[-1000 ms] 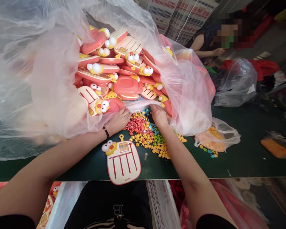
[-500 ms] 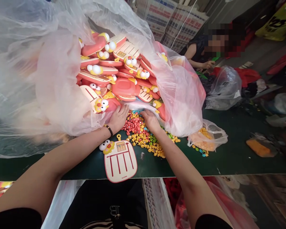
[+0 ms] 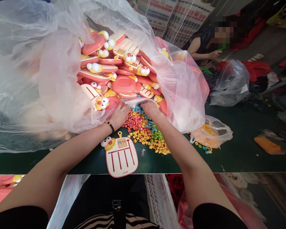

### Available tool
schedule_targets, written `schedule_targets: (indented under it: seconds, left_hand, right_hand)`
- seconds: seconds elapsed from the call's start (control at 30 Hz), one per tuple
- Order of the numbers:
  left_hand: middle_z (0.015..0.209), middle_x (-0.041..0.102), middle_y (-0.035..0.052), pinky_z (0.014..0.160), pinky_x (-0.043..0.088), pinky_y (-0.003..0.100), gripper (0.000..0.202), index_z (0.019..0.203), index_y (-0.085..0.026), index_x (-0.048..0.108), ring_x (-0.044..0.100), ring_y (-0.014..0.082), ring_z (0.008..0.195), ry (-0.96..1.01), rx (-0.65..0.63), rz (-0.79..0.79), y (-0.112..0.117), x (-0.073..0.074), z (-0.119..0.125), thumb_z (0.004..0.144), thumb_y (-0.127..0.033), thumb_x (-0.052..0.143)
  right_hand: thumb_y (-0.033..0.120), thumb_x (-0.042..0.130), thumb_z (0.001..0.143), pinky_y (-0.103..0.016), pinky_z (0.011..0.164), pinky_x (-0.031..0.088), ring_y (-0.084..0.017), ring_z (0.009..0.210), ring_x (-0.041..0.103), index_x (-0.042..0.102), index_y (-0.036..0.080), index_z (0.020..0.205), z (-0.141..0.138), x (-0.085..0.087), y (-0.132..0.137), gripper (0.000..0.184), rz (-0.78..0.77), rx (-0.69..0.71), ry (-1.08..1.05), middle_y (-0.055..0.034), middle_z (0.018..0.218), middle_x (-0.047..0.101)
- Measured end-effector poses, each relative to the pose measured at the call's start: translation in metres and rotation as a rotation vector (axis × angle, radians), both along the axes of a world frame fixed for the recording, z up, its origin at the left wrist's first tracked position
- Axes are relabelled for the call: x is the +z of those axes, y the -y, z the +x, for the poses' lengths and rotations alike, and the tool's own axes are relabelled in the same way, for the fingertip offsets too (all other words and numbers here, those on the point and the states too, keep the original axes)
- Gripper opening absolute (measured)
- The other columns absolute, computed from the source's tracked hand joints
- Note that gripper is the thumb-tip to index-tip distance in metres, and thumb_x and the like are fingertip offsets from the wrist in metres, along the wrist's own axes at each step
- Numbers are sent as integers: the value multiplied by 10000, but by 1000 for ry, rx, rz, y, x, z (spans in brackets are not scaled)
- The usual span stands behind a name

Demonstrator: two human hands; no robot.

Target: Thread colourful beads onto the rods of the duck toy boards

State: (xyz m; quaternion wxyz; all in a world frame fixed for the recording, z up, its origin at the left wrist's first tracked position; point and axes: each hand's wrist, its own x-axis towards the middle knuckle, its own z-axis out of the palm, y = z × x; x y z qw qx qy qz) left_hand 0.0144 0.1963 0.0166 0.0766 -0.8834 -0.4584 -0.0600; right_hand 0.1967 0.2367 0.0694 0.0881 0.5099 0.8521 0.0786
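Note:
The mouth of a large clear plastic bag [image 3: 183,105] faces me, full of red-and-cream toy boards [image 3: 126,85] with yellow duck heads and bulging white eyes. My left hand [image 3: 120,116], with a dark bead bracelet, is closed on the bag's lower lip. Further right, my right hand [image 3: 150,109] grips the same lip with bent fingers; its fingertips are partly hidden. Between and below the hands lies a heap of small red, yellow, green and blue pieces [image 3: 135,123]. One toy board [image 3: 122,160] lies face up near my left forearm, over the table's front edge.
On the green table [image 3: 205,162], a small bag of orange-yellow pieces [image 3: 211,135] sits to the right, with an orange packet [image 3: 268,144] beyond it. Stacked plastic crates [image 3: 166,16] stand behind. A co-worker [image 3: 200,47] is at the far right, near another clear bag [image 3: 231,82].
The view has shifted slightly. My right hand has moved a little up along the bag's lip, uncovering more blue and green pieces. My left hand stays at the lip.

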Motion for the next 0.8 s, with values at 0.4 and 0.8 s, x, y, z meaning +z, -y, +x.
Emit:
schedule_targets:
  seconds: [0.4,0.8]
  left_hand:
    - [1403,520,121,1131,316,453,459,1356,-112,486,410,235,1355,216,-157,26,71,28,-39,923,-114,332]
    - [1334,586,69,1175,21,589,483,1263,-208,571,447,280,1290,398,-130,-6,214,-17,-33,899,-523,528]
  right_hand:
    - [269,469,936,-313,755,529,-195,829,672,681,202,1097,62,21,75,275,17,-47,-742,-54,977,727]
    - [488,719,734,-341,656,549,-165,643,630,676,203,907,63,-29,109,335,6,-487,-1368,-25,797,692]
